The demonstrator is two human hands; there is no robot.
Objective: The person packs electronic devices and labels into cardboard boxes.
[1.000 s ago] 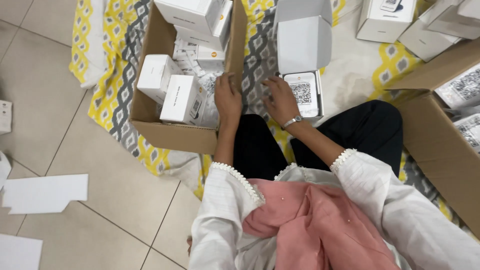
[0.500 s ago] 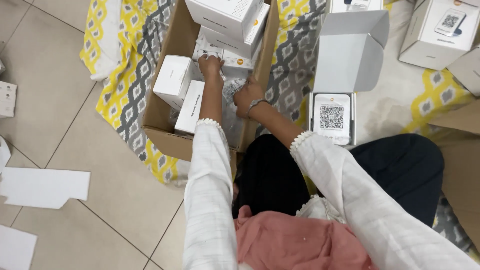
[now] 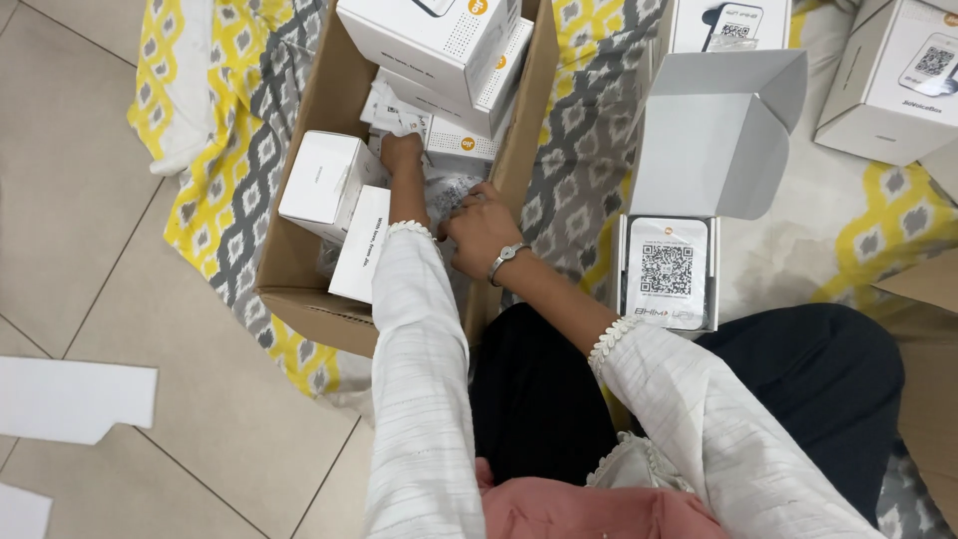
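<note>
Carton (image 3: 299,289): left hand (image 3: 402,155) now deeper inside.

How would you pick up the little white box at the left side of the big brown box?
Probably from above. The small white box lies with its broad top face up, inside the cardboard carton, whose left wall blocks a sideways reach. The best grip looks like the two long side edges, fingers on one, thumb on the other. The left hand is deeper in, right beside it; the right hand is nearer.
</note>
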